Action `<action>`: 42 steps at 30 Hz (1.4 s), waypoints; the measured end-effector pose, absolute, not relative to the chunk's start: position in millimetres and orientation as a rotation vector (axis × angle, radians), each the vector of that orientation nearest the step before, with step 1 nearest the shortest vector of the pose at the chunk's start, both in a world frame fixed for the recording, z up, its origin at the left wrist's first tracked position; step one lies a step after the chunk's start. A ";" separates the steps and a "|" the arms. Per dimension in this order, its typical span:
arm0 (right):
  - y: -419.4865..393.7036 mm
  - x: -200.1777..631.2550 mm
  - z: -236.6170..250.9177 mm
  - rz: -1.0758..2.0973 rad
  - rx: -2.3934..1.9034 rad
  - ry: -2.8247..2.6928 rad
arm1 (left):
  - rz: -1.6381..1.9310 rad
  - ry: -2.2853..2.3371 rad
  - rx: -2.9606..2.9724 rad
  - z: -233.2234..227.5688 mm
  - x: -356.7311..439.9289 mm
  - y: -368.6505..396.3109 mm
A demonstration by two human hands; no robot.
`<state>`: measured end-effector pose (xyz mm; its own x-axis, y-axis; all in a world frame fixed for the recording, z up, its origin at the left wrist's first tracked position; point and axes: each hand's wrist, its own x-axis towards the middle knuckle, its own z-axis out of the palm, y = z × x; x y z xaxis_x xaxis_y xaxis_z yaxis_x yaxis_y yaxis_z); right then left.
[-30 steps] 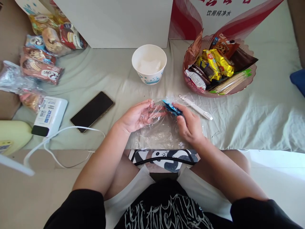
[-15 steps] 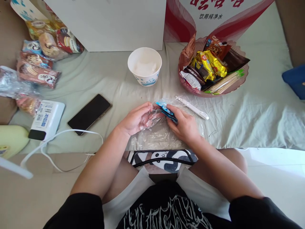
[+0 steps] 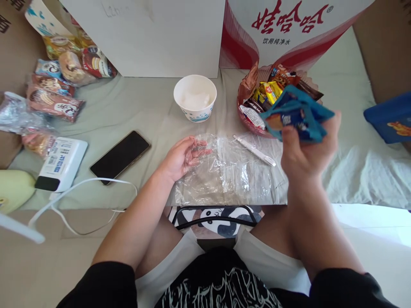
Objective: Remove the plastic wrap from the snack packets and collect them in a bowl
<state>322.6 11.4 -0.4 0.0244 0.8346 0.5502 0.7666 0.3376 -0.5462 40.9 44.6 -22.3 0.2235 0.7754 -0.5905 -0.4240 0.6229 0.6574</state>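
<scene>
Holding a small bundle of blue snack packets [image 3: 297, 114] up off the surface, the right hand [image 3: 306, 154] has its fingers closed around them, thumb across the front. The packets sit just in front of the pink basket [image 3: 248, 92], which lies right beyond this hand and is already heaped with yellow, brown and white wrapped snacks.

The left hand [image 3: 183, 156] lies palm up with its fingers loosely spread, gripping nothing firmly, its fingertips resting against the edge of the clear plastic bag [image 3: 231, 175]. That bag lies flat between the two hands and looks empty, so I judge the emptying part done. What seems left is getting the blue packets out of the right hand, since they are in the air and not yet resting in the basket or anywhere else.

A white pen-like stick [image 3: 255, 150] lies just left of the right hand, touching the bag's far edge. Beyond the left hand stands a white paper bowl [image 3: 195, 99]; a dark phone [image 3: 120, 156] lies to its left.
</scene>
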 end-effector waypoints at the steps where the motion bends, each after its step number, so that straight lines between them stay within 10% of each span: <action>1: 20.6 329.1 3.7 0.010 -1.481 -1.700 | 0.857 1.054 0.394 -22.2 41.1 44.7; 42: 65.5 334.8 -19.7 0.002 -1.614 -1.916 | 0.837 1.039 0.397 -21.9 42.2 43.2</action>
